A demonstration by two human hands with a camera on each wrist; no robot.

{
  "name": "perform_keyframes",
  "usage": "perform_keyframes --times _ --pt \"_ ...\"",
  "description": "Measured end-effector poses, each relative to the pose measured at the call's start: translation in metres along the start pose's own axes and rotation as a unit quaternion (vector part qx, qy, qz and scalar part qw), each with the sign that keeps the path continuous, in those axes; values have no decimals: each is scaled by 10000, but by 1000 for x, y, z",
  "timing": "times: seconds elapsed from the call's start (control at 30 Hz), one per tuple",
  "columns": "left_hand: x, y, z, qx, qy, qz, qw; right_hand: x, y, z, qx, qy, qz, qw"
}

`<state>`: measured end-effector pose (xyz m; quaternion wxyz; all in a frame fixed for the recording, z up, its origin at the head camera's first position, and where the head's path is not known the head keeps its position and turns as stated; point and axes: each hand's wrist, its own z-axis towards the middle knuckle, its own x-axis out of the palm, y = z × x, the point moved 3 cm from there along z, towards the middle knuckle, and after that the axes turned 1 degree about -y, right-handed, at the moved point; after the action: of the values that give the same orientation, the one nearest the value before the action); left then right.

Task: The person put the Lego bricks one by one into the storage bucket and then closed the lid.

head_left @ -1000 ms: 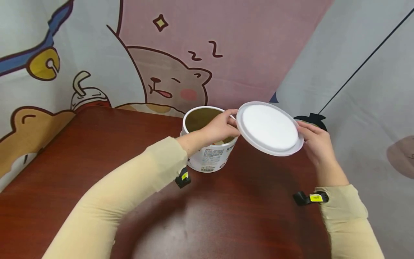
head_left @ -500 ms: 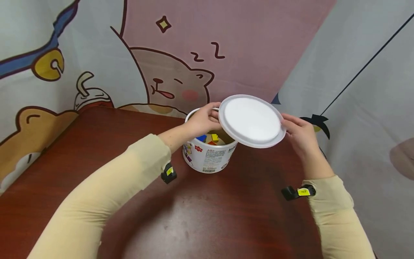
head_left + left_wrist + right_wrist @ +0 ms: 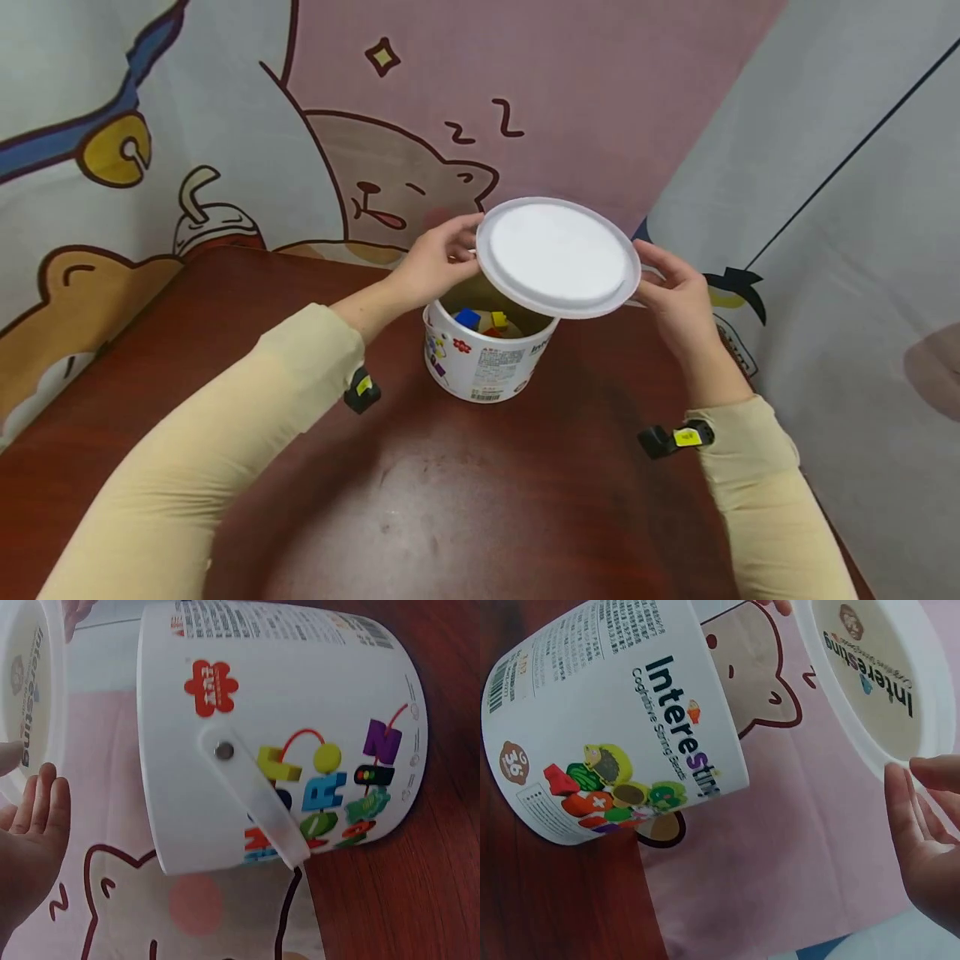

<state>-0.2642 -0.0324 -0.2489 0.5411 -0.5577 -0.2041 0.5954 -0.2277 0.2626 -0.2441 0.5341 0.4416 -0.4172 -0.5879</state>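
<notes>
A round white lid (image 3: 558,250), tilted, is held over the right part of a white bucket (image 3: 487,367). My left hand (image 3: 438,258) grips the lid's left edge between thumb and fingers. At the opposite edge, my right hand (image 3: 678,296) pinches the rim, fingertips on it in the right wrist view. Inside the bucket show a blue block (image 3: 468,318), a yellow block (image 3: 499,319) and a bit of red; the lid hides the rest. Printed letters and toy pictures cover the bucket's wall, and its handle (image 3: 259,799) hangs down in the left wrist view.
The bucket stands on a dark red-brown wooden table (image 3: 420,500), toward its back edge. Behind it hangs a cloth (image 3: 600,100) printed with cartoon bears. Black wrist cameras (image 3: 363,390) sit at both cuffs.
Both hands have carried the lid left and up, from beside the bucket to over its right part. The blocks inside have come into sight.
</notes>
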Motion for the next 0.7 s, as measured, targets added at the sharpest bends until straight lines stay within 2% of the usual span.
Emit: perform_keyframes --times 0.2,0.4,0.57,0.7 --pt "-15 3 0 168 -723 241 9970 13 1 4 -339 64 -112 9993" --pt "-23 0 -1 430 -1342 372 9893 23 2 8 -800 -140 -265 9963" --pt "-29 -5 -1 674 -1670 520 9823 29 6 10 -988 -580 -1059 9878" --pt "-31 -6 -1 654 -1779 435 9809 33 10 11 -1016 -860 -1540 9791"
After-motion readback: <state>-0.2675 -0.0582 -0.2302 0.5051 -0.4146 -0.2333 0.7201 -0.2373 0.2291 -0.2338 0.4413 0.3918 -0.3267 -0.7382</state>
